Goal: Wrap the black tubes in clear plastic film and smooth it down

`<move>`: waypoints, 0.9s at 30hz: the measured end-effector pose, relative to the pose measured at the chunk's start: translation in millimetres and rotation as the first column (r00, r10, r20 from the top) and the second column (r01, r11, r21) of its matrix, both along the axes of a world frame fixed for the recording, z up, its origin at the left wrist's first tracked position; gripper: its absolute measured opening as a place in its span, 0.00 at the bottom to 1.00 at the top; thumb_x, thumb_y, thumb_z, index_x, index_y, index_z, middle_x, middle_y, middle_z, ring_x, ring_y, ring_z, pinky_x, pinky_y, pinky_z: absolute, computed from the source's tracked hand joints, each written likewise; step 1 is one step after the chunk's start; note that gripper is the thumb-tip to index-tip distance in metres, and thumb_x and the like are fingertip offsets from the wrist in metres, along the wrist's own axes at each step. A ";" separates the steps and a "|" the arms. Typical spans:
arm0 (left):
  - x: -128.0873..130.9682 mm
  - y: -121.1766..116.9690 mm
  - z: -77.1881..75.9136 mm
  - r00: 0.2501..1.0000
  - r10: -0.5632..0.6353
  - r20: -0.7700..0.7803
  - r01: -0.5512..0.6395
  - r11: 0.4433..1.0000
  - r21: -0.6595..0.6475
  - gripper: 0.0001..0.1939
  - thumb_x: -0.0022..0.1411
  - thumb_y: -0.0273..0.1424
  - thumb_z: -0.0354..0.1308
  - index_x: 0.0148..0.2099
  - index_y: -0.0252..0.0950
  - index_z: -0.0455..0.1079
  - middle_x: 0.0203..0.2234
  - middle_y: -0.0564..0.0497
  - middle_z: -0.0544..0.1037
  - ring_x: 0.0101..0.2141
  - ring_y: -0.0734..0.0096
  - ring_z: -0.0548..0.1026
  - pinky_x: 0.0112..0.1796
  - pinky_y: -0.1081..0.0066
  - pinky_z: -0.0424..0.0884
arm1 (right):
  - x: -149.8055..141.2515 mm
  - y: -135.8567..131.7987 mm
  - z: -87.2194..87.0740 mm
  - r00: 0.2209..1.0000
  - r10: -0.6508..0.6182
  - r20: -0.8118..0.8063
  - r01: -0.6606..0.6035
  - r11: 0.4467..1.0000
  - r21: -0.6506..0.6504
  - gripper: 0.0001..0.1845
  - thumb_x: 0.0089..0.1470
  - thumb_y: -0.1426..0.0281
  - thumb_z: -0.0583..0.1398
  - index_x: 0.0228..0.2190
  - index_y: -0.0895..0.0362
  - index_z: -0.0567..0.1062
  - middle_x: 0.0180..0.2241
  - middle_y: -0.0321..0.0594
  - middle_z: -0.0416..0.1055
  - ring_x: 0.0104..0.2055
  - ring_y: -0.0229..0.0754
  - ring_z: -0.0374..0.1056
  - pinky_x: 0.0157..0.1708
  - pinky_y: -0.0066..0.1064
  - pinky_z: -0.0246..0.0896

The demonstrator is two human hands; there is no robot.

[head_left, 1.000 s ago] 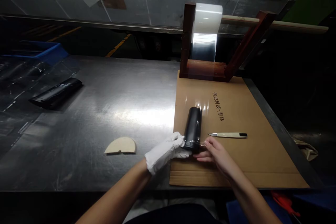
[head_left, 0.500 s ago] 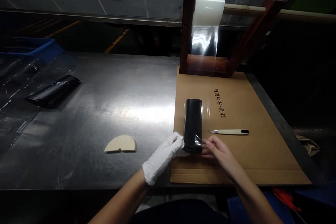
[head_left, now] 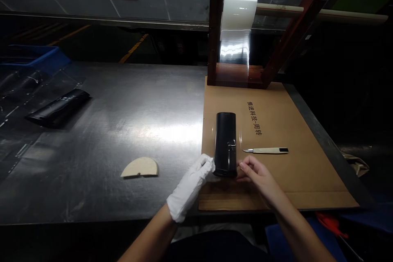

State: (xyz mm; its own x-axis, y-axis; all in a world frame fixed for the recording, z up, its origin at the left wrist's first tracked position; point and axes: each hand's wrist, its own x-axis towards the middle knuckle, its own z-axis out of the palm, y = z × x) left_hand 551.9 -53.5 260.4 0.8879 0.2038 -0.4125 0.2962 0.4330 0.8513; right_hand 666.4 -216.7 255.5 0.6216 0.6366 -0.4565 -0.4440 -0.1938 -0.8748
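Observation:
A black cylinder-like part [head_left: 226, 141] lies lengthwise on a brown cardboard sheet [head_left: 276, 180]. My left hand [head_left: 192, 186], in a white glove, presses against the part's near left end. My bare right hand [head_left: 254, 174] pinches at its near right end, fingers closed on the part's edge or a clear film over it. A clear film strip runs from the part toward a roll of clear film [head_left: 238, 10] on a wooden stand [head_left: 233, 75] at the back.
A craft knife [head_left: 266, 150] lies on the cardboard right of the part. A tan half-disc [head_left: 140, 168] sits on the metal table [head_left: 107, 131]. Another black part [head_left: 57, 108] and clear sheets lie far left, near a blue bin [head_left: 33, 55].
The black part has been turned between my hands, showing a flatter face with a film seam. Both hands stay at its near end.

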 end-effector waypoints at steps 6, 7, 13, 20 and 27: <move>2.0 -7.7 -4.0 1.000 0.022 0.004 -0.022 0.997 0.072 0.13 0.65 0.42 0.45 0.33 0.40 0.59 0.28 0.56 0.63 0.30 0.71 0.62 0.35 0.69 0.63 | -2.2 -2.5 0.0 1.000 -0.011 -0.017 0.011 1.000 -0.017 0.25 0.45 0.48 0.63 0.26 0.56 0.62 0.25 0.32 0.70 0.21 0.37 0.72 0.20 0.26 0.66; 2.4 -8.2 -4.5 1.000 0.028 0.004 -0.028 0.996 0.084 0.13 0.65 0.42 0.46 0.33 0.40 0.59 0.28 0.56 0.62 0.30 0.71 0.61 0.35 0.69 0.63 | -2.6 -2.3 -0.1 0.999 -0.020 -0.040 0.019 1.000 -0.011 0.26 0.44 0.48 0.63 0.26 0.56 0.61 0.26 0.32 0.71 0.21 0.38 0.72 0.20 0.26 0.66; 2.4 -8.3 -2.2 0.999 0.040 0.021 -0.043 0.990 0.135 0.13 0.66 0.41 0.45 0.32 0.40 0.58 0.27 0.56 0.60 0.29 0.71 0.58 0.33 0.71 0.62 | -2.6 -0.7 1.7 0.984 -0.064 -0.168 0.074 0.996 0.052 0.26 0.41 0.51 0.67 0.25 0.56 0.61 0.32 0.34 0.73 0.28 0.37 0.74 0.31 0.30 0.72; -1.4 -11.3 0.3 0.998 0.034 0.044 -0.041 0.981 0.190 0.13 0.67 0.39 0.44 0.33 0.39 0.60 0.28 0.55 0.62 0.30 0.72 0.59 0.34 0.70 0.62 | 2.0 -5.4 7.0 0.982 -0.004 -0.187 0.013 0.999 0.047 0.25 0.42 0.52 0.67 0.25 0.56 0.62 0.35 0.33 0.71 0.31 0.36 0.73 0.35 0.31 0.71; -3.7 -11.7 3.0 0.998 0.026 0.052 -0.037 0.970 0.240 0.13 0.68 0.39 0.43 0.33 0.40 0.60 0.28 0.55 0.62 0.30 0.71 0.60 0.35 0.69 0.61 | 3.8 -8.0 10.1 0.983 0.048 -0.176 -0.044 0.999 0.027 0.24 0.44 0.51 0.66 0.25 0.56 0.62 0.34 0.33 0.70 0.33 0.37 0.73 0.38 0.32 0.70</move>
